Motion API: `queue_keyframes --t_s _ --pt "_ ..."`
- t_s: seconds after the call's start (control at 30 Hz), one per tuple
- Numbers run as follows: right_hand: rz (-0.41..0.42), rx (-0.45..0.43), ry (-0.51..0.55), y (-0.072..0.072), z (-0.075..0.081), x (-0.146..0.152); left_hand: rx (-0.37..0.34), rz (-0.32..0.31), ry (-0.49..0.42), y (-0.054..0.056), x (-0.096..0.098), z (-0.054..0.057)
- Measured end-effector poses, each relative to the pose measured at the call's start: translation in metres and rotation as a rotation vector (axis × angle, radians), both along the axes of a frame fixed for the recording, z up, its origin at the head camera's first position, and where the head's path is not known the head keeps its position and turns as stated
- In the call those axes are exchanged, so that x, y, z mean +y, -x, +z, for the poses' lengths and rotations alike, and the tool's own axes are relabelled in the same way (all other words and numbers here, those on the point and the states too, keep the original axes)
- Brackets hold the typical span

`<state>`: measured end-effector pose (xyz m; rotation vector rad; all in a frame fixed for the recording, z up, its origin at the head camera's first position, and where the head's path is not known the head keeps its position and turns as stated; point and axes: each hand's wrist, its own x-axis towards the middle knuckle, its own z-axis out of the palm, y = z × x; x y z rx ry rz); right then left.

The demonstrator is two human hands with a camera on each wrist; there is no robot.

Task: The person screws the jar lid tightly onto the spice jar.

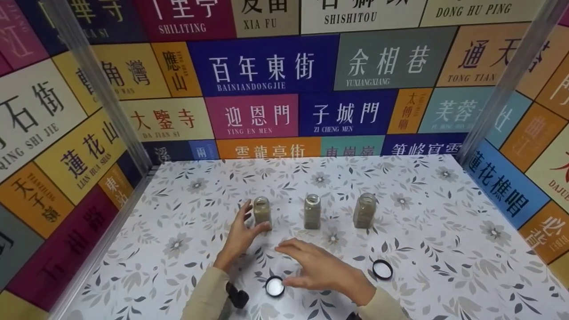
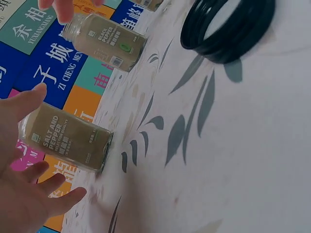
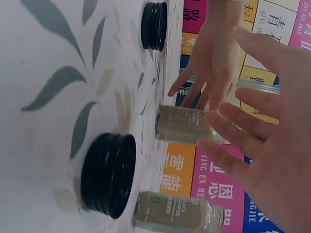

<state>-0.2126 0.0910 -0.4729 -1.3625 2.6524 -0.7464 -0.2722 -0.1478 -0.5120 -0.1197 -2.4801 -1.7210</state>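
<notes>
The left hand [image 1: 241, 234] is loose, with the salt and pepper jar [image 1: 262, 210] at its 1 o'clock. From that jar, one black lid [image 1: 274, 286] is at 6, the black pepper jar [image 1: 312, 215] at 3. The right hand [image 1: 319, 269] is loose and empty; the third jar [image 1: 364, 213], label too tiny, is at 1, another black lid [image 1: 382, 270] at 3. All jars look uncapped; no third lid shows.

Your left hand [image 1: 241, 233] extended forward, its fingers spread and its thumb held apart from them. Your right hand [image 1: 319, 267] hovered nearer to you, pointing leftward, its thumb parted from its slightly bent fingers. Your sleeved forearms [image 1: 206, 291] angled toward each other.
</notes>
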Motion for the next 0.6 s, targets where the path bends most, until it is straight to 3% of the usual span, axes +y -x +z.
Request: queue_keyframes --t_s 0.2,0.43,0.6 --pt "0.019 0.013 -0.084 -0.006 -0.008 -0.014 0.039 0.047 -0.049 0.005 0.007 -0.003" --pt "0.008 -0.175 -0.094 -0.008 -0.015 -0.022 0.045 0.103 -0.09 0.012 0.02 -0.007" --pt "-0.04 -0.218 -0.105 -0.006 -0.021 -0.03 0.05 0.133 -0.143 0.015 0.021 -0.01"
